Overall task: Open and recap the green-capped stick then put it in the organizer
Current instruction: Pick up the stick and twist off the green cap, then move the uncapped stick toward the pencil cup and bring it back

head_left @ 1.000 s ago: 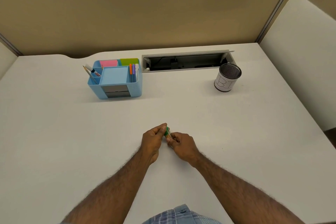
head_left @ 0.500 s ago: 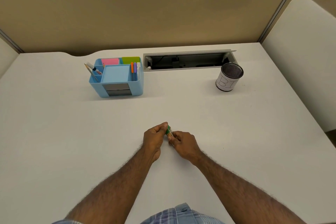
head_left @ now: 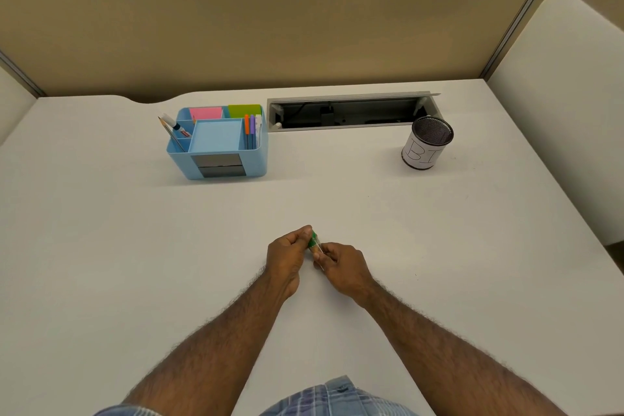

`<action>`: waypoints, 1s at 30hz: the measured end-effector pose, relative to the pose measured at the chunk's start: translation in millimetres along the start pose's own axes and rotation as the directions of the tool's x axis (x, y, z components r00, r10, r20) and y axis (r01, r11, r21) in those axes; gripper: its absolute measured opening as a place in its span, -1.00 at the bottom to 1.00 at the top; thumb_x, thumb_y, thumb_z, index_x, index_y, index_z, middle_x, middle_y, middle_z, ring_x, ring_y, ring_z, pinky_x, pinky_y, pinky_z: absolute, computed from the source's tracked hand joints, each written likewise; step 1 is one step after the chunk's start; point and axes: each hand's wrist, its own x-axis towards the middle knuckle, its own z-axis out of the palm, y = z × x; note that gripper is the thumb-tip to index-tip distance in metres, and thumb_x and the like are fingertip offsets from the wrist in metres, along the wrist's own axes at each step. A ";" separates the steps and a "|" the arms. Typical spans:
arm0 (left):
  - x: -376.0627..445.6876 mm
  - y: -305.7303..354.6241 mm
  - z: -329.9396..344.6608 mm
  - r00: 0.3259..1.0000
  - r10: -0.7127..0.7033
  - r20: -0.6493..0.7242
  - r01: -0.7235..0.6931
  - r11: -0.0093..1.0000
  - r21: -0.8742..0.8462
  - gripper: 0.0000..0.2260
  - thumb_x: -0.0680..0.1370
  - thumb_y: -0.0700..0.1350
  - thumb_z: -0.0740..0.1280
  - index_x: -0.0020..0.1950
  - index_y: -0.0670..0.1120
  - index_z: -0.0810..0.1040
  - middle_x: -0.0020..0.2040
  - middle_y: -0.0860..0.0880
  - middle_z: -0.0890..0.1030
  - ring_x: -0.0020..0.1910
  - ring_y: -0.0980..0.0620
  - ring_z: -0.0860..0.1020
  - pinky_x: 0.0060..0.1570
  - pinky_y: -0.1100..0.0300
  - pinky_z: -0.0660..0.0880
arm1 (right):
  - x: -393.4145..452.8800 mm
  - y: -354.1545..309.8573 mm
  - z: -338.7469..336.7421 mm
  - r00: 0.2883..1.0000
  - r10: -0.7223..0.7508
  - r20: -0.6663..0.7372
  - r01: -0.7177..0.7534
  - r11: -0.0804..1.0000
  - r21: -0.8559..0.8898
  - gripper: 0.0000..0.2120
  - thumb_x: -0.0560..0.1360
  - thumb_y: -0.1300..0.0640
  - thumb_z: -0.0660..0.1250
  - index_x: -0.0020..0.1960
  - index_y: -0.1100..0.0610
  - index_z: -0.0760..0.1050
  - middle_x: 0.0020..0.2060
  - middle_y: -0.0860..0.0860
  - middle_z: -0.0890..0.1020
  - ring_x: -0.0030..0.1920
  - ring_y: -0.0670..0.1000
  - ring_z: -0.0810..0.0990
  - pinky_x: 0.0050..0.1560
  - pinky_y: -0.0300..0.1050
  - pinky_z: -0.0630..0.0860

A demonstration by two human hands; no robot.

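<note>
Green-capped stick (head_left: 314, 242) pinched between both hands above white desk (head_left: 101, 246) — left hand (head_left: 287, 255) clamped on cap end, right hand (head_left: 341, 263) gripping body. Blue organizer (head_left: 223, 162) well apart, at far left near partition.

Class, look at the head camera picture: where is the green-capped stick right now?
The stick is near the middle of the desk, pinched between the left hand and right hand, well in front of the blue organizer.
</note>
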 end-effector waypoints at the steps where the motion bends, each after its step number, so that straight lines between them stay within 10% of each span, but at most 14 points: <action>1: 0.8 0.8 0.4 1.000 -0.012 -0.011 0.012 1.000 -0.016 -0.75 0.49 -0.19 0.41 0.14 -0.26 0.63 0.07 -0.18 0.66 0.04 -0.02 0.59 -0.02 0.24 0.52 | -0.1 0.2 0.0 1.000 0.000 0.000 0.000 1.000 -0.002 -0.76 0.54 0.00 0.28 -0.16 0.13 0.60 -0.23 0.06 0.71 -0.26 0.03 0.58 -0.20 -0.12 0.47; 17: 10.1 29.1 -7.2 0.967 -0.255 -0.011 0.241 0.927 -0.287 -0.83 0.52 -0.06 0.38 -0.09 -0.17 0.56 -0.09 -0.14 0.64 -0.10 -0.01 0.60 0.02 0.15 0.47 | 2.0 13.9 -9.0 0.996 -0.041 -0.080 0.055 0.980 0.189 -0.77 0.57 0.02 0.26 0.18 0.06 0.52 -0.11 0.05 0.68 -0.12 0.07 0.63 -0.02 0.01 0.60; 30: 19.3 35.2 -5.3 0.961 -0.277 0.015 0.267 0.910 -0.318 -0.76 0.51 -0.06 0.38 0.03 -0.22 0.55 0.05 -0.19 0.61 0.12 -0.09 0.57 0.08 0.12 0.48 | 78.2 -16.2 -117.0 0.847 -0.024 -0.530 0.257 0.893 0.370 -0.59 0.59 0.17 0.24 0.43 0.09 0.34 -0.09 0.15 0.65 -0.28 0.00 0.57 -0.18 -0.15 0.56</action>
